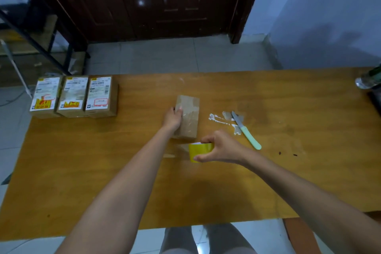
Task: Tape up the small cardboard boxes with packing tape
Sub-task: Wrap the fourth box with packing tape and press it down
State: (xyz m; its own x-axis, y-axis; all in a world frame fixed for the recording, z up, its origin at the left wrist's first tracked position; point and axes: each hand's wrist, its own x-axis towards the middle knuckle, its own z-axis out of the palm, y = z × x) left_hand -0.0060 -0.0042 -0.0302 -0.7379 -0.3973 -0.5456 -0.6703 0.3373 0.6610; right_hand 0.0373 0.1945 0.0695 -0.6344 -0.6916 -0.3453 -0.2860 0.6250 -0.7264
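Observation:
A small brown cardboard box (189,116) lies in the middle of the wooden table (103,161), with clear tape shining on its top. My left hand (173,118) holds its left side, thumb on the top face. Just in front of the box, my right hand (221,147) grips a yellow roll of packing tape (199,150), fingers through its core and thumb along its lower edge. A short stretch of clear tape seems to run from the roll toward the box's near end.
Three labelled cardboard boxes (74,96) stand side by side at the table's far left. A knife with a mint-green handle (246,130) and torn tape scraps (218,119) lie right of the box. A bottle (369,78) lies at the far right edge.

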